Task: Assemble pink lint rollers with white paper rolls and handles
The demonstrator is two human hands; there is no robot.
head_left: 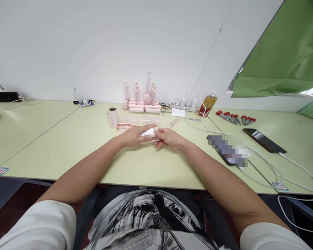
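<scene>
Held above the table is a white sticky-paper roll [149, 132] of the lint-roller kind, wrapped by the fingers of my left hand [133, 135]. At the roll's right end, the thumb and forefinger of my right hand [170, 138] are pinched together; whether they grip its edge is too small to see. A pink plastic piece shows partly beneath the roll, mostly hidden by the hands. Just beyond my left hand lies an open pink case [126, 125]. A short pink handle [173, 122] rests on the table past my right hand.
Assembled pink lint rollers [144, 104] stand against the wall. A cardboard-cored roll [113, 114] is upright at the left. To the right are a power strip [184, 107], a drink bottle [208, 103], red-capped markers [234, 118], two phones [264, 140] and white cables.
</scene>
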